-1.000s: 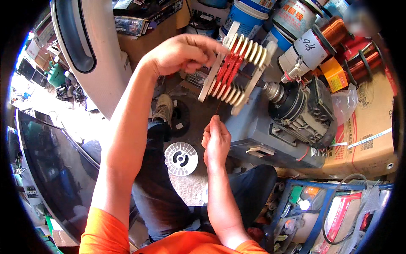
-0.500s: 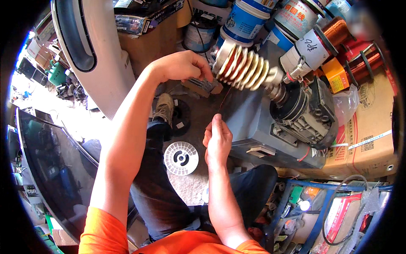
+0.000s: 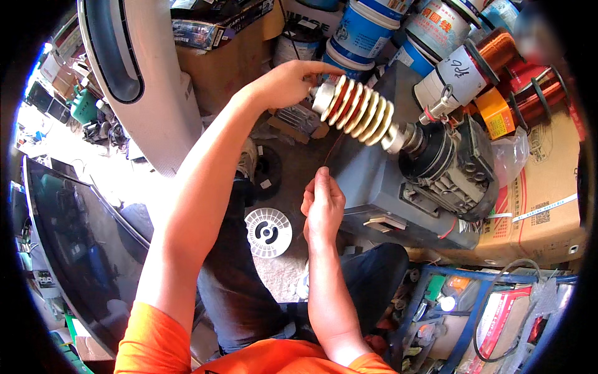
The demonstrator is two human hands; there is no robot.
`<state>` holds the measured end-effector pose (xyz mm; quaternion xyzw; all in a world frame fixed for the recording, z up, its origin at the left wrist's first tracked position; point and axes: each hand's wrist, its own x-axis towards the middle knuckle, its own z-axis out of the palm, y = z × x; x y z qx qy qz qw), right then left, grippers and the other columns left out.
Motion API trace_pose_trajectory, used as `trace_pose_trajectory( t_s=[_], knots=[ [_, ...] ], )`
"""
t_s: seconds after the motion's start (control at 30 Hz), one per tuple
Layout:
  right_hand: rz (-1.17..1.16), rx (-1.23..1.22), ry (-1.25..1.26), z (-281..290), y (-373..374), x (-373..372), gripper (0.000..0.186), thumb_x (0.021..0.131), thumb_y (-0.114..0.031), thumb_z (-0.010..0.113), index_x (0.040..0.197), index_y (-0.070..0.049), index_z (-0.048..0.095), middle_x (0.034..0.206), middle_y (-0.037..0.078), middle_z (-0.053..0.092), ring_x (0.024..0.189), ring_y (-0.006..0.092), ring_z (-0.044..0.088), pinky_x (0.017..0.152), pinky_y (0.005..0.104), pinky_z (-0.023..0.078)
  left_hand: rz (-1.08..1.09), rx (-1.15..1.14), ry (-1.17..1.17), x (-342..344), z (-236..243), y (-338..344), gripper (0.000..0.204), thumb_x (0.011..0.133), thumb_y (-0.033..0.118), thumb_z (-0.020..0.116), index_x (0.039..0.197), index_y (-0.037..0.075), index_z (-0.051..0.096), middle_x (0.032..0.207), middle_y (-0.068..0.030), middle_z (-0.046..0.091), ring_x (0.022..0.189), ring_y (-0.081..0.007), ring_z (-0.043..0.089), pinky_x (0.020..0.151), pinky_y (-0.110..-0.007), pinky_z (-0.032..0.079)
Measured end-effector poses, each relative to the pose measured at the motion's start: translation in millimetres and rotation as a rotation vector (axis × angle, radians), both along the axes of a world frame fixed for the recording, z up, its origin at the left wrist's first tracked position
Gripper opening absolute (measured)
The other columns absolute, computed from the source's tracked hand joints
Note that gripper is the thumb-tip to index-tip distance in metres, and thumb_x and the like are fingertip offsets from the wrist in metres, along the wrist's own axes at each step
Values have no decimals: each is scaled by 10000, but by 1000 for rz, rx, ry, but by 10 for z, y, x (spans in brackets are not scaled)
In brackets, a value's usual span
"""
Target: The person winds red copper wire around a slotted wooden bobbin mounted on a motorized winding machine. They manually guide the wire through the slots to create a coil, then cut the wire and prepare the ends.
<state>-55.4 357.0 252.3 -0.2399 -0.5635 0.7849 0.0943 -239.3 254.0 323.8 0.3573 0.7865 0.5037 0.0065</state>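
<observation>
A coil former (image 3: pixel 358 112), pale slatted ribs with red wire windings between them, sits at a slant on the spindle (image 3: pixel 411 140) of a dark motor (image 3: pixel 451 168). My left hand (image 3: pixel 289 84) is at the former's upper left end, index finger stretched out above it and other fingers bent, partly hidden. My right hand (image 3: pixel 322 206) is closed below the former, thumb pressed on a thin wire (image 3: pixel 329 159) that runs up toward it.
A grey machine body (image 3: pixel 367 199) supports the motor. Wire spools (image 3: pixel 448 75) and buckets (image 3: pixel 361 31) crowd the back right. A white reel (image 3: pixel 268 232) lies between my legs. A pale upright panel (image 3: pixel 143 124), a dark screen (image 3: pixel 78 249) and cardboard boxes (image 3: pixel 539 168) surround me.
The former has turned from showing its open frame to showing its ribbed side. My left hand dipped, then rose to the former's end. My right hand has barely moved.
</observation>
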Motion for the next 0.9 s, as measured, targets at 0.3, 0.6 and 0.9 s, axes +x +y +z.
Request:
trace_pose_trajectory(
  t_s=[0.3,0.6,0.9],
  knots=[
    [-10,7,-2,-19,10,5,395,928,-379,549,655,-97,515,521,-46,416,408,27,356,360,190,252,-173,-237,-516,97,159,-264,255,703,24,535,904,-39,679,698,-57,610,592,-106,510,555,-249,419],
    [-5,20,-26,-4,-3,-5,389,926,-380,552,660,-98,515,548,-46,435,418,24,370,361,182,263,-128,55,-435,47,91,-205,593,773,32,524,1340,205,490,767,-10,559,586,-60,435,514,-189,373],
    [-1,3,-31,13,14,-12,385,926,-380,553,667,-97,520,553,-46,436,422,22,359,362,183,250,-213,-79,-614,106,207,-287,294,719,9,519,952,5,697,730,-9,591,588,-51,450,481,-207,341]
  ],
)
